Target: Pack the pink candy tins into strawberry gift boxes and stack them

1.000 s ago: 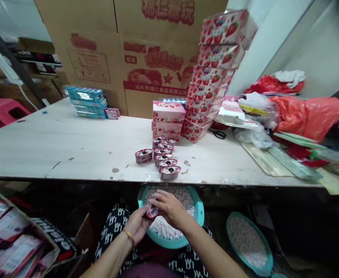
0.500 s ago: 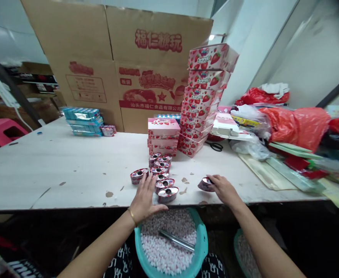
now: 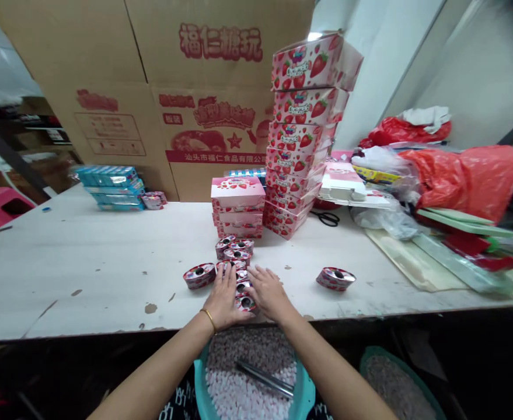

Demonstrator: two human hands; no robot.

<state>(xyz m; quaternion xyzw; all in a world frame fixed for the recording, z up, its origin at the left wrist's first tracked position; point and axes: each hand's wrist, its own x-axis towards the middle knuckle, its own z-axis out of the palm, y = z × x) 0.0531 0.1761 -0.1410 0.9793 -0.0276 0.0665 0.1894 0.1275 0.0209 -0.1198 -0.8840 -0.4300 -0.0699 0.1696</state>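
Red and silver oval candy containers stand close together in a small group at the lower middle of the frame, on a pale, chipped bench, and each one shows a dark round hole on top. From my remote screen I see both hands on this group. The left hand, with a gold bangle on the wrist, lies palm down with spread fingers against the nearest containers. The right hand is just beside it and also lies with open fingers on the group. Neither grip is closed around a container (both are flat and open, as far as I can judge). One more container sits just left of the group, and another lies well apart, to the right.

Below the bench edge, at bottom centre, a teal basin holds pink and white candies with a metal rod lying on them. A second teal basin is at the lower right corner. Behind the group are a low pile of pink boxes and a tall stack of strawberry-print boxes, with a large cardboard carton at the top of the frame. Blue packs lie at the left, and a red plastic bag is at the right.
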